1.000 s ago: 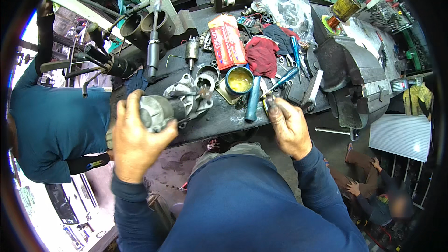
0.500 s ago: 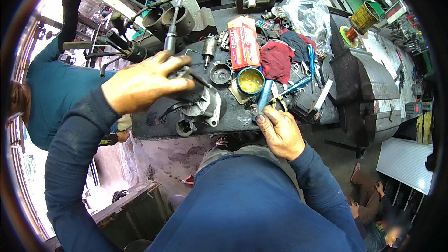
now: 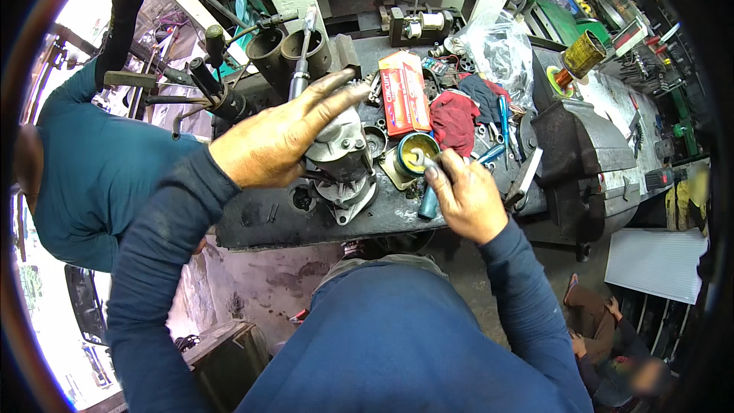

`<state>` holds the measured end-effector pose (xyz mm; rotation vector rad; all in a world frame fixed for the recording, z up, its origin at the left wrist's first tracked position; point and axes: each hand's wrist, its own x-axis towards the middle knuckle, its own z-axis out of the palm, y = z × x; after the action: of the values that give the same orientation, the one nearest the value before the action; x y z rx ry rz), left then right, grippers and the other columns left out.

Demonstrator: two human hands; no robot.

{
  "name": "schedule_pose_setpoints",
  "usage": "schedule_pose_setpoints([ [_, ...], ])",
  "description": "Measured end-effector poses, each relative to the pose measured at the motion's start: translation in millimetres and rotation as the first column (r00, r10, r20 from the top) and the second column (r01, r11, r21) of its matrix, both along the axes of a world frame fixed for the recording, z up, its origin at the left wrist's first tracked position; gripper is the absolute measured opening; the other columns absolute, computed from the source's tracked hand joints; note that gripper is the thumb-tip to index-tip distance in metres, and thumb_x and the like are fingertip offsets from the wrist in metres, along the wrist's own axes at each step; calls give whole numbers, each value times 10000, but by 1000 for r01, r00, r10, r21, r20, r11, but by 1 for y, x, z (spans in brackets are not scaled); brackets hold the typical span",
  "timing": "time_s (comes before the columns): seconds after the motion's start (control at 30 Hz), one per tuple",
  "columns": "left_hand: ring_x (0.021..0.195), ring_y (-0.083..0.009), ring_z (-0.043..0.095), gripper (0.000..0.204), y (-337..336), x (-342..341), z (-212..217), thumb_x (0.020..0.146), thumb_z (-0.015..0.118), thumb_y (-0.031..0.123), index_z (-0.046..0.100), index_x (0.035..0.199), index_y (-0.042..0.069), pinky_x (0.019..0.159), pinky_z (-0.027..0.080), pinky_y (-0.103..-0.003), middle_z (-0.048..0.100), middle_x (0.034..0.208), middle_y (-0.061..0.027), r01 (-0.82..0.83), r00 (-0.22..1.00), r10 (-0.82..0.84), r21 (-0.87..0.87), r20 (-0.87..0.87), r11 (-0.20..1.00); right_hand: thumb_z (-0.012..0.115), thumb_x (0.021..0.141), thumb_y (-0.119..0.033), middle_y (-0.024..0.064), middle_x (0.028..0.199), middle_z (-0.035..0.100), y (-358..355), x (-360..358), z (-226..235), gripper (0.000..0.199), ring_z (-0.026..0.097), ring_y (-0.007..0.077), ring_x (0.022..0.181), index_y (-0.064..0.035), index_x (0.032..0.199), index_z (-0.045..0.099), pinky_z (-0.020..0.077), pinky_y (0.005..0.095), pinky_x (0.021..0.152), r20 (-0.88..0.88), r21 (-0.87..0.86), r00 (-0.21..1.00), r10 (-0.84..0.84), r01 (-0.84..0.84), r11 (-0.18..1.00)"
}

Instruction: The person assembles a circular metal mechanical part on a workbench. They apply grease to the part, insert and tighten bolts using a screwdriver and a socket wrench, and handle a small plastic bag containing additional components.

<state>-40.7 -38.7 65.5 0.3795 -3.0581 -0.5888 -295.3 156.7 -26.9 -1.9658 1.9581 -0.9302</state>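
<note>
My left hand is stretched out with fingers extended, alongside and partly over a grey and black starter motor on the dark bench. The motor stands near the bench's front edge, and its side by my palm is hidden. My right hand is closed on a small grey metal piece with a rounded end; the rest of it is hidden in my fingers. That end is at the mouth of a blue-rimmed tub of yellow grease. A blue handle lies just below the tub.
Behind the tub are a red and white box, a red rag and a clear plastic bag. Screwdrivers and spanners lie to the right, before a large vise. Metal cylinders stand at back left. A co-worker is at left.
My left hand has loosened from around the motor, its fingers now straight. The motor has turned more upright. My right hand has brought the metal piece up to the grease tub.
</note>
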Motion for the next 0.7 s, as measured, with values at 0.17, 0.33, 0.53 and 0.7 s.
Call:
schedule_pose_setpoints([
  [0.17,1486,-423,399,1021,24,9,-33,654,823,203,407,1565,8,1256,302,-508,453,1559,-247,-196,927,163,-66,-339,978,621,1022,-342,173,838,702,-47,-5,46,287,673,381,768,-62,1071,658,452,461,718,-267,5,936,232,-239,971],
  [0.33,1410,-440,434,818,48,-10,-66,629,937,270,663,1388,137,1185,380,-528,462,1493,-230,-539,678,428,-8,-598,842,614,1023,-374,189,785,697,-85,-3,79,317,696,399,793,-63,1020,676,501,489,769,-357,197,826,437,-391,899],
  [0.53,1290,-336,606,1124,50,-5,-86,624,966,115,361,1571,84,1090,518,-430,535,1436,-223,-429,455,644,482,-615,764,579,1044,-324,155,824,661,-118,-2,104,263,657,392,828,-71,1066,643,433,522,820,-389,440,670,633,-469,766],
  [0.7,1254,-344,665,1289,49,-1,-94,593,1006,174,209,1598,50,1044,546,-472,585,1418,-275,-366,525,749,687,-404,628,580,1038,-352,173,685,654,-110,8,112,317,679,402,697,-67,923,653,502,514,766,-497,459,647,579,-371,808],
])
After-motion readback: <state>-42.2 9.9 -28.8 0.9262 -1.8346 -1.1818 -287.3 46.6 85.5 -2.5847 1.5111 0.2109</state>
